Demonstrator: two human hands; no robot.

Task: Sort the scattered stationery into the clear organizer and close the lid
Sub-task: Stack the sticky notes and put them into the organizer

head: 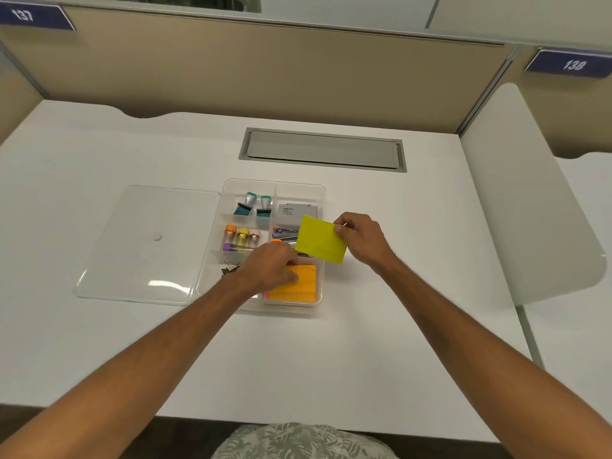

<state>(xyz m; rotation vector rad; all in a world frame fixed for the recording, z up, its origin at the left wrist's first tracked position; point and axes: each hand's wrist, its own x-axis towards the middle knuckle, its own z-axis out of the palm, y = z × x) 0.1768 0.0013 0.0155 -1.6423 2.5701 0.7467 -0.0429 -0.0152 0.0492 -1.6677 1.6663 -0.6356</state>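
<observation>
The clear organizer sits on the white desk, its compartments holding two teal stamps, small coloured tubes, a grey box, binder clips and an orange sticky-note pad. My left hand rests on the orange pad in the near right compartment, fingers pressing its top edge. My right hand pinches a yellow sticky-note pad by its right edge, tilted above the organizer's right side. The clear lid lies flat to the left of the organizer.
A grey cable hatch is set into the desk behind the organizer. Beige partition walls rise at the back. A white divider panel bounds the right side. The desk's front edge runs near my body.
</observation>
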